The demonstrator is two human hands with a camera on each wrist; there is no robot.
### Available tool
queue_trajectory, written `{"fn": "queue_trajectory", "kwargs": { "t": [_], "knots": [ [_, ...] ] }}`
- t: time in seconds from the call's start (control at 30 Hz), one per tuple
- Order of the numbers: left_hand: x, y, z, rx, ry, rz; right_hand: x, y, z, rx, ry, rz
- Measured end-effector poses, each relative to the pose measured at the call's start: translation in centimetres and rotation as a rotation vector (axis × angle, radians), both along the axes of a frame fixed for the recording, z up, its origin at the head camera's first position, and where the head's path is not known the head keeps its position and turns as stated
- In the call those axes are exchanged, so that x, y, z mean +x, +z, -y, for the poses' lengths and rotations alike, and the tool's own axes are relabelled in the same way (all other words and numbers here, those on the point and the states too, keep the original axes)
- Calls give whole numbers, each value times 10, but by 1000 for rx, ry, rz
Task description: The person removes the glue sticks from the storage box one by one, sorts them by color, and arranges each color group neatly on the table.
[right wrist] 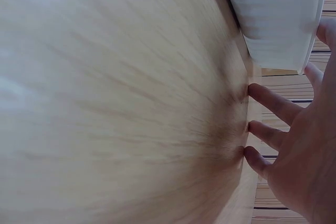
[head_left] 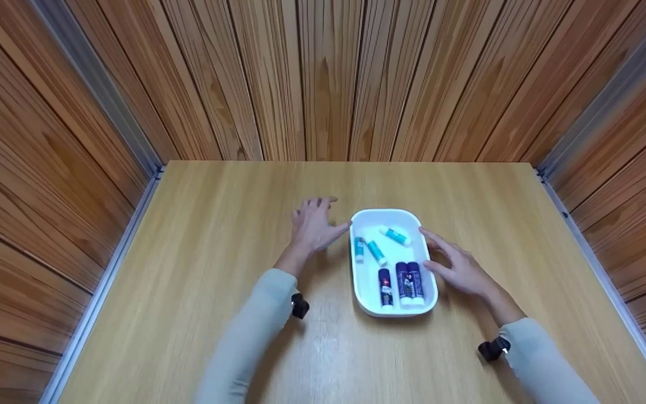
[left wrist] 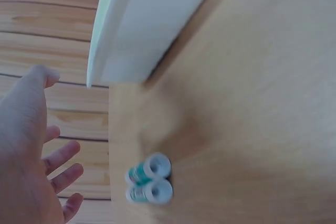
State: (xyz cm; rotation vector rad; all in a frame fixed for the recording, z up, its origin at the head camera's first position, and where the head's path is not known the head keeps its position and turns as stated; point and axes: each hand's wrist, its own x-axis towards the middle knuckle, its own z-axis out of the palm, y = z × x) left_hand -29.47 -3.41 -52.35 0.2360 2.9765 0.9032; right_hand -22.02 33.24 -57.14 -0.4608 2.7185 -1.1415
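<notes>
A white plastic tray [head_left: 359, 292] sits on the table with three teal-and-white glue sticks [head_left: 396, 235] toward its far end and three larger dark purple glue sticks [head_left: 386, 287] toward its near end. My left hand [head_left: 314, 227] is beside the tray's left side, fingers spread and thumb tip right at the rim. Two more teal-and-white glue sticks [left wrist: 149, 182] stand side by side on the table near that hand in the left wrist view; the hand hides them from the head view. My right hand [head_left: 460, 269] is at the tray's right side, its index finger and thumb at the rim, its other fingers reaching down to the tabletop.
The wooden table [head_left: 216, 224] is closed in by a plank-patterned back wall [head_left: 323, 84] and side walls, with metal rails along the table's left and right edges. A small black camera [head_left: 299, 306] is strapped at each wrist.
</notes>
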Motion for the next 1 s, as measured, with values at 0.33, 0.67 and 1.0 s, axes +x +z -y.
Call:
{"fn": "queue_trajectory", "kwargs": {
  "t": [0.33, 0.67, 1.0],
  "knots": [
    [10, 15, -28, 75, -18, -6, 0, 0, 0, -18, 17, -6],
    [17, 28, -55, 128, 39, 22, 0, -1, -1, -16, 15, -9],
    [25, 27, -83, 179, 7, 88, 0, 0, -1, -6, 12, -7]
  ]
}}
